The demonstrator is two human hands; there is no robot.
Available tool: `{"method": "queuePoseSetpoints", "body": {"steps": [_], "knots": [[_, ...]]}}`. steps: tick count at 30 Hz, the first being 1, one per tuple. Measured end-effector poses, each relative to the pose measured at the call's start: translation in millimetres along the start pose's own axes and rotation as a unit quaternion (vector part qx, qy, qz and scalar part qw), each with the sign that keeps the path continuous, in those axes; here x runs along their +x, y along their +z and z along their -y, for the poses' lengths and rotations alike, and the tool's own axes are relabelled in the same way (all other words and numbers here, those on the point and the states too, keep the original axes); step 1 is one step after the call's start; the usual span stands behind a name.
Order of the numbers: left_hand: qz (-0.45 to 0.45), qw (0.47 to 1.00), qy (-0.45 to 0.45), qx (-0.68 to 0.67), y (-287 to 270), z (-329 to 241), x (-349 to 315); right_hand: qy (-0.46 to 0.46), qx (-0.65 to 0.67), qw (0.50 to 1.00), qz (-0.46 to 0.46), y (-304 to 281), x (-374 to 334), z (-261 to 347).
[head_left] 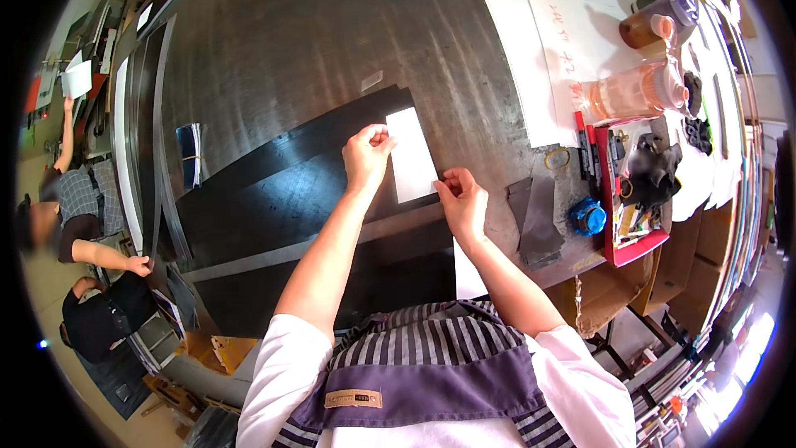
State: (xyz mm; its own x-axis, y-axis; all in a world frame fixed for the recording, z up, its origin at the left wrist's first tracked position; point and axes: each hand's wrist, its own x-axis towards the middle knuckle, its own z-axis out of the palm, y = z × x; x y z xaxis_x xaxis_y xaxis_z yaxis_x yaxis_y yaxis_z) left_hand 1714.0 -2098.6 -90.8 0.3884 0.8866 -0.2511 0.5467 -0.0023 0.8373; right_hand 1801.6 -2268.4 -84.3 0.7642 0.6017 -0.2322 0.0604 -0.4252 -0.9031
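Observation:
A white rectangular card or label (413,158) lies over the right end of a glossy black sheet (282,199). My left hand (367,156) is closed, thumb and forefinger pinching the white piece's upper left edge. At its lower right corner, my right hand (464,206) pinches it between thumb and forefinger. Nearer to me is another dark sheet (390,270), and a second white piece (467,272) shows beside my right forearm. Whether the white piece is stuck down or loose, I cannot tell.
Right of my hands lie dark offcuts (537,216), a blue roll (588,216) and a red tray (634,250) of pens and tools. Bottles (634,90) stand farther right. A banded stack of strips (190,155) sits left. Two people (91,207) are beyond the table's left edge.

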Motion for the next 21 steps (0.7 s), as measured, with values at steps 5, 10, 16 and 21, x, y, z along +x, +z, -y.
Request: {"method": "queuePoseSetpoints", "body": {"steps": [5,10,16,21], "knots": [[-0.04,0.999,-0.01,-0.008,8.3,5.5,2.4,0.004,-0.021,1.0,-0.013,6.1,5.2,-11.3],[-0.052,0.999,-0.015,-0.001,10.9,6.4,3.6,-0.022,-0.052,0.998,-0.028,7.0,5.8,-10.3],[-0.057,0.998,-0.027,0.024,10.8,-4.8,3.1,-0.004,-0.065,0.998,-0.025,6.3,6.3,-7.5],[-0.063,0.997,-0.022,0.042,11.7,-2.5,4.7,-0.003,-0.078,0.997,-0.029,6.2,6.1,-4.5]]}}
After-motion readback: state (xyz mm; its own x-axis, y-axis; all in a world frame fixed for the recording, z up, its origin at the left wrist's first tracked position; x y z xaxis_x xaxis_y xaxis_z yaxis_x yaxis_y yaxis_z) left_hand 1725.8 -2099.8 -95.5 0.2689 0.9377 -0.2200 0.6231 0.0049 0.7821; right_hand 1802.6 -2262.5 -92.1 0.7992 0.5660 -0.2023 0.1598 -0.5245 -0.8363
